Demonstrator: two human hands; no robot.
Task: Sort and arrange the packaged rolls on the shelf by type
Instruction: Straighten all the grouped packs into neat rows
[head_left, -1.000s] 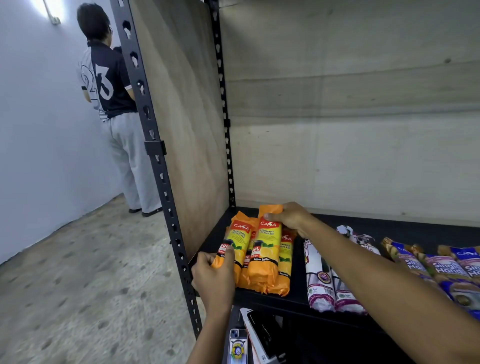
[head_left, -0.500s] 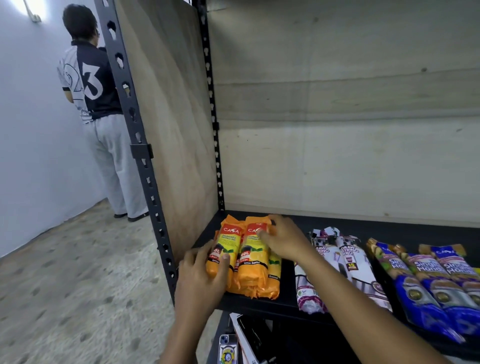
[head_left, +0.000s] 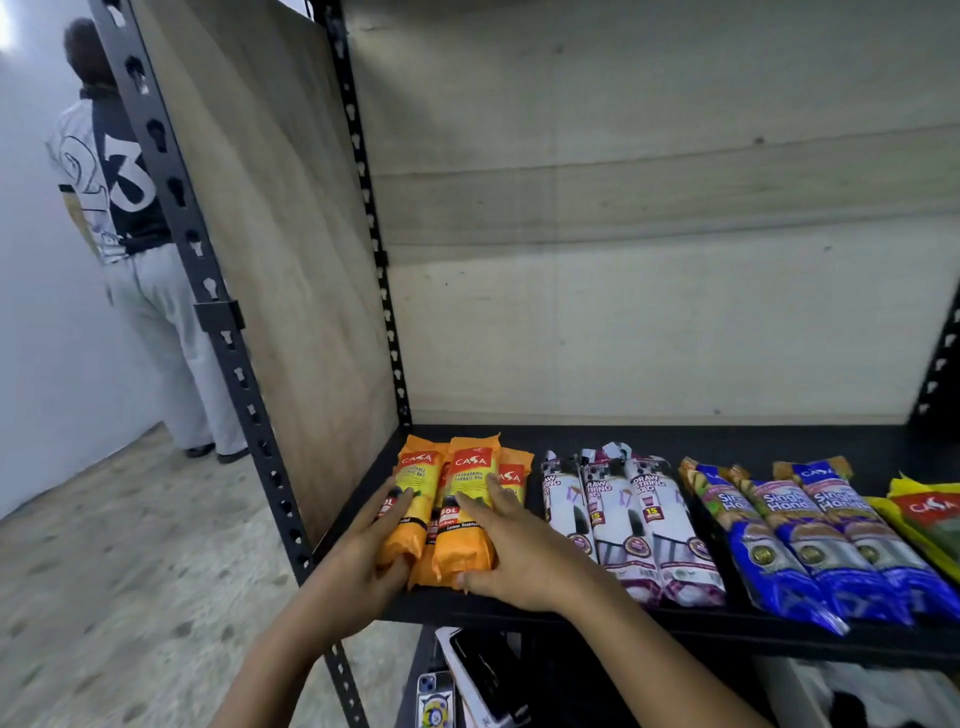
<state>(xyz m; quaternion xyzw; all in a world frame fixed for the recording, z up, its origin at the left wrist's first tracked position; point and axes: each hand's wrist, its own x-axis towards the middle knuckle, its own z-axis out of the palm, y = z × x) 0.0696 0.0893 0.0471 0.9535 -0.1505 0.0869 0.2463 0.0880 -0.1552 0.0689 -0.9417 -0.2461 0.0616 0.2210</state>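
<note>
A bundle of orange packaged rolls (head_left: 464, 496) lies at the left end of the black shelf (head_left: 727, 441). My left hand (head_left: 371, 551) presses against the bundle's left side, and my right hand (head_left: 511, 551) cups its right side and front end. Three white-and-purple drawstring rolls (head_left: 623, 514) lie side by side to the right, then three blue rolls (head_left: 810, 535), then yellow-and-green rolls (head_left: 930, 512) at the right edge of the view.
A wooden panel (head_left: 291, 260) closes the shelf's left side behind a black perforated upright (head_left: 208, 291). A person in a numbered jersey (head_left: 109, 187) stands at the far left on the concrete floor. Phones and a box (head_left: 467, 686) sit on the level below.
My right hand slid from the far tops of the orange rolls to their near right side. My left hand stays at their left. The view has swung right, showing more rolls.
</note>
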